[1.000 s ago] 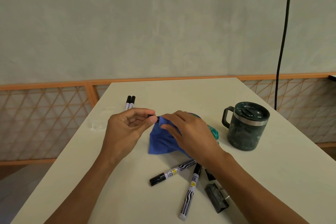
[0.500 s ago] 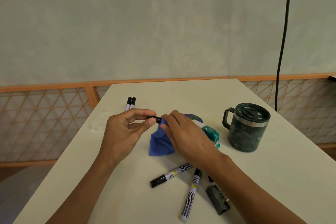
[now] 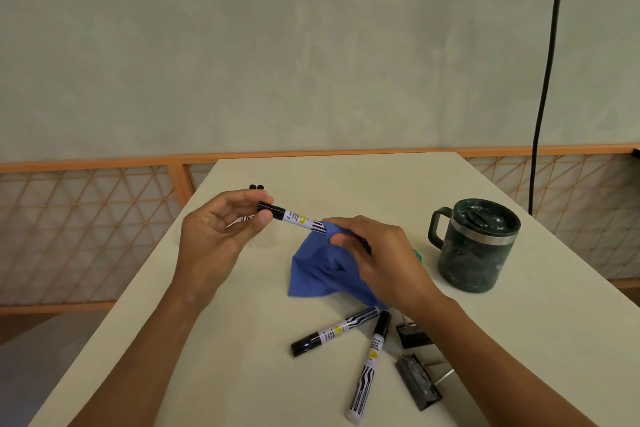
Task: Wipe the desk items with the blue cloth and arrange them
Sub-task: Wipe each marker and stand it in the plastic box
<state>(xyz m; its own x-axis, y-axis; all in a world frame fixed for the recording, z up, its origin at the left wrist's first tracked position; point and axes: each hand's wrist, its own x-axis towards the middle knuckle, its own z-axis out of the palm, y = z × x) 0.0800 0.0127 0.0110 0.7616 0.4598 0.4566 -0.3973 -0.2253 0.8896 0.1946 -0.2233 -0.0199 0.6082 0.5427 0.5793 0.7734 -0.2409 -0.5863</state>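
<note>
Head camera, status check.

A: Report the grip on each side.

B: Left hand [image 3: 221,236]: thumb and fingertips pinch the black cap end of a marker [image 3: 294,217], held above the desk [image 3: 346,177], with the barrel sloping down to the right. Right hand [image 3: 381,263]: fingers curled, gripping the blue cloth [image 3: 318,274] bunched round the marker's other end.

A: Location of the cloth?

B: Mid-desk. Its bulk hangs below the right hand toward the desk top. Whether the lower edge touches the surface cannot be told.

A: Surrounding items?

B: Two loose markers [image 3: 334,331] lie flat just nearer than the cloth, meeting in a V beside the right wrist. Two binder clips [image 3: 417,381] lie just right of them. A lidded dark green mug [image 3: 474,246] stands upright at the right, with its handle toward the hands. A teal object [image 3: 418,255] shows only as a sliver between the right hand and the mug. A pair of markers [image 3: 256,187] lies at the far left.

A: Obstructions?

B: The right hand and cloth cover the held marker's far end. The left hand hides all but the black tips of the far pair. The right forearm overlaps the farther clip. A black cable [image 3: 547,80] hangs down the wall behind the mug, and an orange lattice rail [image 3: 86,218] runs beyond the desk.
</note>
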